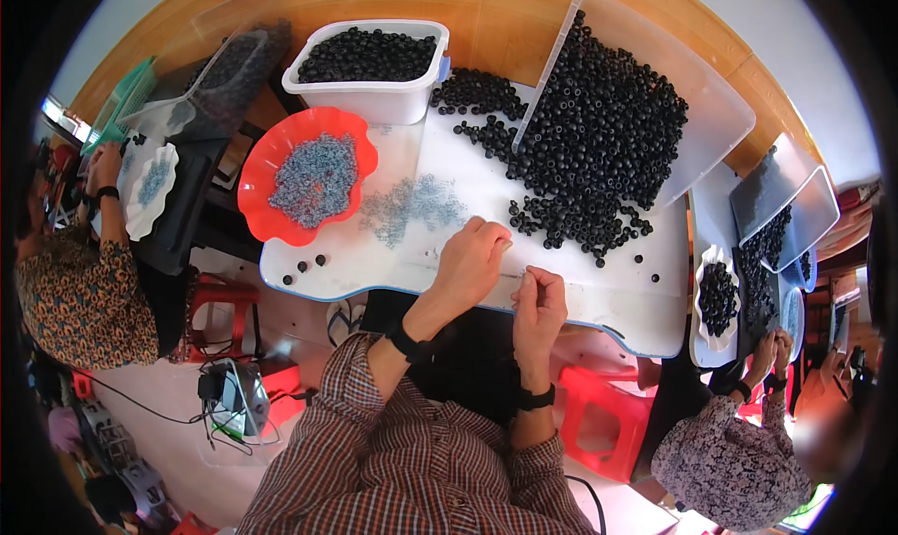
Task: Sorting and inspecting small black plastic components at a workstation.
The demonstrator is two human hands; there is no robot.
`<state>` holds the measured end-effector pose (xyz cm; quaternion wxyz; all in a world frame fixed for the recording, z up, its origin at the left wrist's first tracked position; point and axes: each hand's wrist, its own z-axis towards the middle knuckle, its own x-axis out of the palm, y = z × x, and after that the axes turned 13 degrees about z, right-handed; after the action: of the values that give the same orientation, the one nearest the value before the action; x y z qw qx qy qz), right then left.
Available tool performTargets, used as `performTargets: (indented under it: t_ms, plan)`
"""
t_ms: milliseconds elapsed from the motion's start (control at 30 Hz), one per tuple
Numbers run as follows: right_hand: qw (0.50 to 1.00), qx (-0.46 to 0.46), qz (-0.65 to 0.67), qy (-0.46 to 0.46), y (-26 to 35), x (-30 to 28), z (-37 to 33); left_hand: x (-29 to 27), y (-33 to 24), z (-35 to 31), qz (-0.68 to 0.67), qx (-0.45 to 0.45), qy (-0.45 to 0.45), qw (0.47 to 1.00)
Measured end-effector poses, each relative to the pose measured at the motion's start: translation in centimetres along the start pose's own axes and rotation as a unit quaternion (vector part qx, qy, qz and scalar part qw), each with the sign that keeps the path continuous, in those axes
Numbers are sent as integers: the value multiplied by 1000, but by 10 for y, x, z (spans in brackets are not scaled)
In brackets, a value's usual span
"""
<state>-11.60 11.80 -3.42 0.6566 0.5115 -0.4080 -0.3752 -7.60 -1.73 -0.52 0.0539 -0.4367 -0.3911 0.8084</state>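
Note:
Above the table's front edge, my left hand (470, 266) is closed, thumb and fingertips pinched together toward the right. Something pale shows at its fingertips, too small to name. Just right of it and slightly nearer me, my right hand (540, 303) is also closed, thumb against forefinger; what it pinches, if anything, cannot be made out. Beyond my left hand lies a thin scatter of tiny clear bluish rings (416, 208). Past my right hand, many small black round pieces with holes (580, 212) spill out of a tipped clear plastic bin (716, 128).
A red scalloped dish (253, 184) holds more bluish rings. Behind it stands a white tub (360, 99) full of black pieces. Three loose black pieces (302, 267) lie at the table's left front. Red stools (603, 423) stand below. Other people work at tables on both sides.

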Motion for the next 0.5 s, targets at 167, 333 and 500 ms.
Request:
performTargets:
  t_ms: [167, 333, 500]
  plan:
    - [999, -17, -44, 0, -1, 1, 1, 13, -5, 20, 53, 16, 1, 998]
    - [998, -25, -59, -3, -2, 0, 2, 21, -11, 33, 118, 35, 36, 992]
    - [996, -43, -82, 2, -3, 1, 3, 26, -12, 37, 123, 21, 71, 990]
